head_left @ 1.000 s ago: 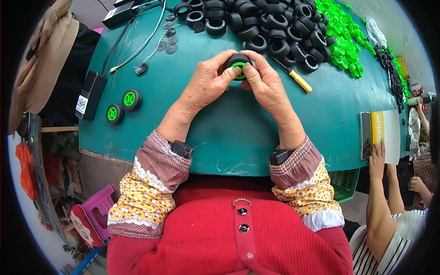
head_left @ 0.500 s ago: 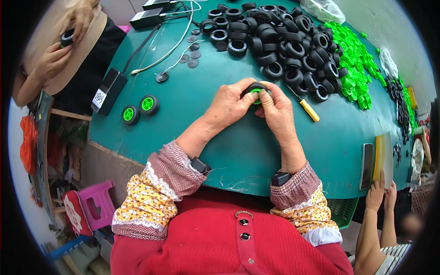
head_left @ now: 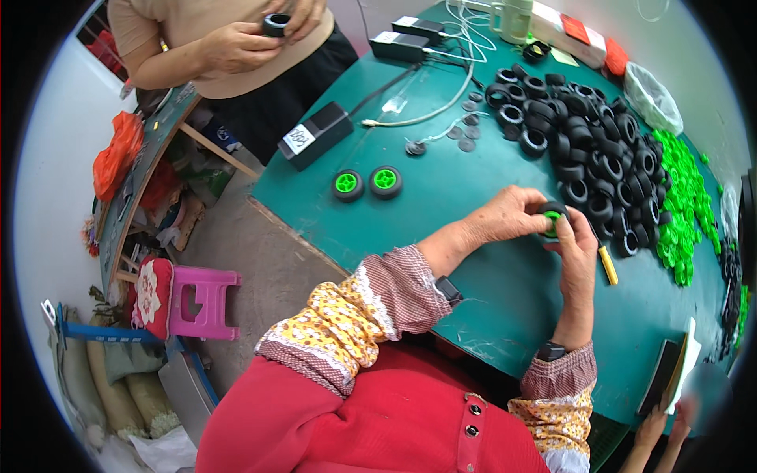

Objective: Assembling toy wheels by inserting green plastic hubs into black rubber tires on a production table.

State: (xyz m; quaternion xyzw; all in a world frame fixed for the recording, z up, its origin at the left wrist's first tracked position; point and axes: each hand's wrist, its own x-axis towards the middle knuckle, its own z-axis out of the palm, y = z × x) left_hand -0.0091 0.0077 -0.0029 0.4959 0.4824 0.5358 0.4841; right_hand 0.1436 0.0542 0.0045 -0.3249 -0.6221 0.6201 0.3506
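Between my two hands I hold a small toy wheel, a black rubber tire with a bright green rim in it. My left hand pinches it from the left, and my right hand grips its right side with the thumb on the green rim. Just beyond my right hand lies a yellow-handled screwdriver, its tip hidden by the tires. A large heap of black tires spreads behind my hands. To the left, two wheels with green rims lie side by side on the green table.
Green rims are piled right of the tires. A black power box with cables stands at the left, near flat black discs. Across the left corner a person holds a tire; another person's hands hold a booklet at lower right.
The view has swung to the left, so the table things sit farther right in it. Both my hands stay on the wheel.
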